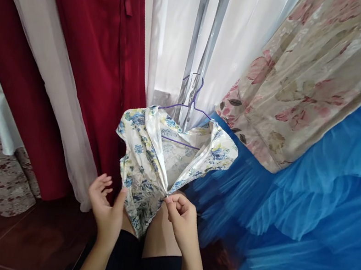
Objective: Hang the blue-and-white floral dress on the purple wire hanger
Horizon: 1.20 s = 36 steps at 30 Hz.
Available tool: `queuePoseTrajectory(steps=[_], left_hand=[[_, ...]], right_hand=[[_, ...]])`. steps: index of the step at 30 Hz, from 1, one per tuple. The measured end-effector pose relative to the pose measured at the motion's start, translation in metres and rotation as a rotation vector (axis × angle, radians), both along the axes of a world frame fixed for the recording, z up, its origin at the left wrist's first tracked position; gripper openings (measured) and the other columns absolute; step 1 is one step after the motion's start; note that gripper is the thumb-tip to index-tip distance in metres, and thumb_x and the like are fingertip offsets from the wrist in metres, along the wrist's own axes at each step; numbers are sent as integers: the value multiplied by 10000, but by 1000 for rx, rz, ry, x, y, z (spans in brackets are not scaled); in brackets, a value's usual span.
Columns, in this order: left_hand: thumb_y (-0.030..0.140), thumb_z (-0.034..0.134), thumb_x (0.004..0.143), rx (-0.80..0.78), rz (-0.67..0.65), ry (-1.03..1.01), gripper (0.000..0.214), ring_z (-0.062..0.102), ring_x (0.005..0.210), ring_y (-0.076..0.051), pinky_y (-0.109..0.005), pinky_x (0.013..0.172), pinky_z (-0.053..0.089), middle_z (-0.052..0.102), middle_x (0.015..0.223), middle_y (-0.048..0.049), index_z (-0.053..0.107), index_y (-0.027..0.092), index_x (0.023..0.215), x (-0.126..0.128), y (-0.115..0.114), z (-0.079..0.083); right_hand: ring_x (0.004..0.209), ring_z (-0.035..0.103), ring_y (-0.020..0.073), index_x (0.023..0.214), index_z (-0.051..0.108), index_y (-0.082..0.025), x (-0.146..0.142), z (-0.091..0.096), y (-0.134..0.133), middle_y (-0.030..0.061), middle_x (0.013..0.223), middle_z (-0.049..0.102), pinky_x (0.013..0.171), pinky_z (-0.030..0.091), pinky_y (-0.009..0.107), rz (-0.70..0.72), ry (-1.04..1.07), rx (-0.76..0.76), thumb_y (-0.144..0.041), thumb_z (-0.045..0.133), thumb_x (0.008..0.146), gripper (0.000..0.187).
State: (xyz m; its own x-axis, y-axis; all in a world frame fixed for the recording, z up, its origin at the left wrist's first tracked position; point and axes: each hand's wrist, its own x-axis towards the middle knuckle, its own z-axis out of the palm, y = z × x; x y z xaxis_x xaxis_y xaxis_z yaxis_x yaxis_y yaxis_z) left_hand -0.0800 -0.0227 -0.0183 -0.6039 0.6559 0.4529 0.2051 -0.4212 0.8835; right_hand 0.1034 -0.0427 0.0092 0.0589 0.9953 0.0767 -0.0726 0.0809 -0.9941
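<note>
A sleeveless white garment with blue and yellow flowers [142,165] hangs on a thin purple hanger [196,96] in front of me. Its neckline is spread in a V, and the zipper [167,194] is undone down to the point of that V. My right hand [182,214] pinches the small zipper pull between thumb and fingertips. To the left, my left hand [106,201] is held open with its fingers loosely bent and apart from the thumb. That thumb is at the garment's left side; whether it presses on the cloth I cannot tell. The garment's lower end drapes between my legs.
Dark red cloth [91,45] and pale sheer cloth [49,46] hang on the left. Grey ribbons [199,31] fall before white fabric at the back. A beige floral dress [300,91] and ruffled blue tulle [305,222] fill the right. Dark red tiles [25,242] cover the floor.
</note>
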Motion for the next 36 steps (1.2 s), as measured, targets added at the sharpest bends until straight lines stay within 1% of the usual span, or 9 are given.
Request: queuePoseTrajectory(steps=[1, 4, 6, 11, 16, 19, 25, 32, 36], left_hand=[[284, 758, 828, -28, -82, 68, 538, 550, 1158, -226, -324, 1000, 439, 560, 1234, -73, 508, 242, 1302, 6, -1, 0], [267, 666, 897, -127, -444, 227, 315, 601, 1065, -222, -328, 946, 462, 622, 1118, -68, 569, 219, 1193, 29, -3, 1], [247, 626, 911, -137, -556, 251, 212, 623, 1012, -216, -320, 906, 477, 653, 1063, -63, 594, 207, 1117, 44, -1, 1], [225, 580, 929, -157, -587, 245, 44, 624, 844, -183, -277, 772, 468, 658, 879, -31, 607, 191, 933, 58, 2, 5], [251, 581, 943, -168, -618, 292, 126, 604, 765, -170, -271, 722, 441, 644, 795, -22, 598, 185, 836, 57, -2, 7], [241, 580, 934, -194, -667, 289, 117, 617, 779, -175, -270, 717, 445, 653, 817, -31, 591, 184, 832, 58, -2, 5], [222, 584, 885, -242, -706, 300, 74, 624, 768, -193, -275, 697, 444, 653, 798, -33, 585, 187, 820, 56, 1, 0], [222, 599, 849, -275, -768, 375, 67, 601, 709, -194, -267, 631, 396, 622, 736, -25, 586, 190, 792, 56, 7, -6], [213, 610, 833, -258, -798, 398, 99, 583, 676, -181, -252, 605, 379, 589, 709, -13, 564, 191, 747, 61, 8, -21]], right_hand=[[481, 291, 90, 773, 624, -164, -4, 1, 1, -79, 516, 367, 495, 201, 250, 6, -3, -2, -480, 663, 873, 334], [480, 306, 89, 772, 633, -160, -13, 2, 2, -70, 523, 407, 489, 213, 244, 23, 2, 13, -474, 676, 865, 331], [481, 319, 89, 776, 643, -158, -16, 3, 2, -61, 535, 437, 485, 221, 241, 26, 7, 26, -470, 679, 864, 326], [472, 329, 92, 752, 664, -160, -14, 4, 0, -52, 515, 456, 476, 232, 241, -44, 52, 22, -452, 707, 832, 305], [439, 303, 90, 724, 702, -159, -12, 8, 5, -62, 443, 416, 464, 229, 252, -140, 252, -20, -404, 738, 774, 253], [430, 306, 91, 744, 726, -157, -13, 16, 14, -67, 434, 409, 458, 237, 255, -197, 286, -12, -396, 754, 751, 241], [398, 312, 80, 689, 715, -148, -9, 50, 55, -75, 407, 424, 434, 218, 246, -242, 253, 82, -347, 754, 710, 205], [386, 321, 79, 589, 670, -152, 4, 118, 109, -71, 373, 412, 411, 247, 240, -189, 160, 228, -394, 734, 691, 270], [396, 338, 78, 602, 670, -152, 8, 147, 124, -74, 386, 419, 415, 265, 234, -209, 193, 301, -347, 713, 686, 217]])
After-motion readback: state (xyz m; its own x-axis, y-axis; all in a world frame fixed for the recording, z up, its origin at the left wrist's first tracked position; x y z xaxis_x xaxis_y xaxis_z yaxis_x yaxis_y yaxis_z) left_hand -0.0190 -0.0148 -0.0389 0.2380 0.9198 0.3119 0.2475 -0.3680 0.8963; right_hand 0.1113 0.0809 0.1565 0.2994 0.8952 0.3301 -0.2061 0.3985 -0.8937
